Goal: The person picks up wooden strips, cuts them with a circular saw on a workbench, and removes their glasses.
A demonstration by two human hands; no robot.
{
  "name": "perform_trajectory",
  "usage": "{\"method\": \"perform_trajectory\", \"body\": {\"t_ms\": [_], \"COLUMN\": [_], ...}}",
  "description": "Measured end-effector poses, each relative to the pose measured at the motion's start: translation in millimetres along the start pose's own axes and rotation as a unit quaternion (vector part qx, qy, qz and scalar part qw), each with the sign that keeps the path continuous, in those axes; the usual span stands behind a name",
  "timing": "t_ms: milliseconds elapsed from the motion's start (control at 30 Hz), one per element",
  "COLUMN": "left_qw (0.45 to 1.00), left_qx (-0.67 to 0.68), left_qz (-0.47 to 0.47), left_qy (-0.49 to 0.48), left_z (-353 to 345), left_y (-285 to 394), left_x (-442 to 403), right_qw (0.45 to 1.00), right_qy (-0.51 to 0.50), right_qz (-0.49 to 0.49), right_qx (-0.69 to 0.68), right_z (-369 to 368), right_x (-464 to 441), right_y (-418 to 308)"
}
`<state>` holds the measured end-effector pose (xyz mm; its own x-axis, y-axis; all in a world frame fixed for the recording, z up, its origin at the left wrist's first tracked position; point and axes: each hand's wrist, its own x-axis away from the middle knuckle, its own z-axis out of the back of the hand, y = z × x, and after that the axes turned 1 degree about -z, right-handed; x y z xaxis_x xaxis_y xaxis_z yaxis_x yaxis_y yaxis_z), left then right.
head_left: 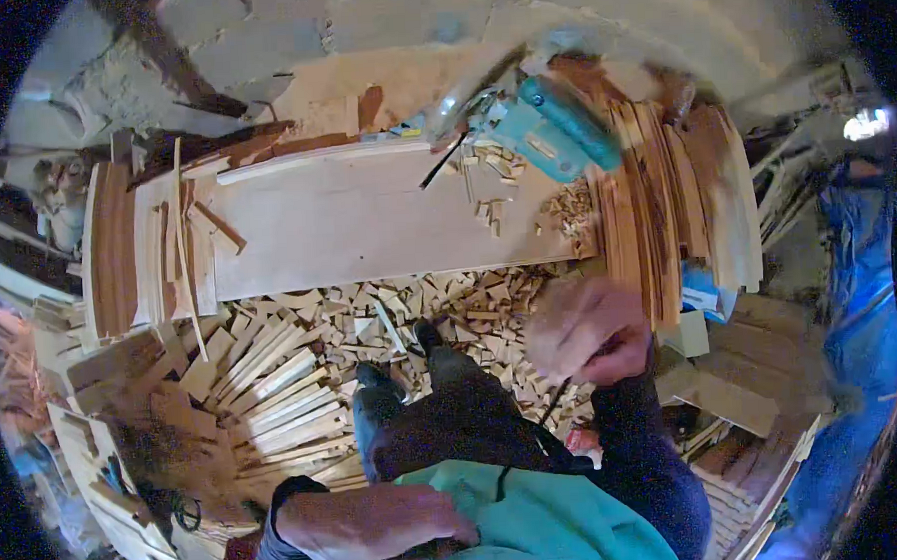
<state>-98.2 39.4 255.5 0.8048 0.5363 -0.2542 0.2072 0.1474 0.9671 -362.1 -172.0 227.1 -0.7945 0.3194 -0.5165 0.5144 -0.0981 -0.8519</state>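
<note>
My left hand (379, 528) is low in the view against the teal garment (538, 506), its fingers pressed together on the cloth. Raised over the wood offcuts, my right hand (589, 332) is smeared by motion, with its fingers curled. A thin dark strand shows just below it; whether the hand holds it is unclear. Beyond both hands lies a pale board (346, 219) with small wood pieces (494, 168) on it. A teal power saw (552, 130) rests tilted at the board's back right.
Stacked wood strips (645, 201) stand to the right, with another stack (115, 245) at the left. Many offcuts (469, 299) cover the floor around my feet, and long sticks (283, 397) fan out at the left. A blue sheet (860, 302) hangs at the far right.
</note>
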Motion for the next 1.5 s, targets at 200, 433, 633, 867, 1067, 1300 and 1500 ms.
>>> {"method": "perform_trajectory", "body": {"t_ms": [200,433,633,867,1067,1300,1500], "left_qw": [0.991,0.944,0.961,0.921,0.838,0.824,0.823], "left_qx": [0.025,-0.044,0.025,-0.097,-0.221,-0.379,-0.294], "left_qz": [0.110,0.034,0.063,0.169,0.331,0.394,0.441], "left_qy": [0.067,0.324,0.267,0.337,0.373,0.150,0.206], "left_z": [16.6,6.2,-1.3,15.7,42.7,-32.8,-68.2], "left_y": [15.5,28.9,34.1,-10.3,-156.2,-347.4,-345.4], "left_x": [-13.9,-22.4,-28.0,9.8,135.3,357.8,354.2], "right_qw": [0.993,0.998,0.995,0.992,0.845,0.669,0.625], "right_qy": [-0.048,0.024,0.033,0.095,0.492,0.724,0.766], "right_qz": [-0.090,0.035,0.054,0.076,0.069,0.087,0.142], "right_qx": [0.065,-0.039,-0.075,-0.044,0.199,0.142,0.054], "right_z": [-5.5,-28.3,-29.0,-41.2,-49.3,-126.0,-88.7], "right_x": [9.8,-17.0,5.3,24.8,126.2,171.3,237.7], "right_y": [0.9,-2.1,5.3,-19.2,-76.6,-93.7,-80.8]}}
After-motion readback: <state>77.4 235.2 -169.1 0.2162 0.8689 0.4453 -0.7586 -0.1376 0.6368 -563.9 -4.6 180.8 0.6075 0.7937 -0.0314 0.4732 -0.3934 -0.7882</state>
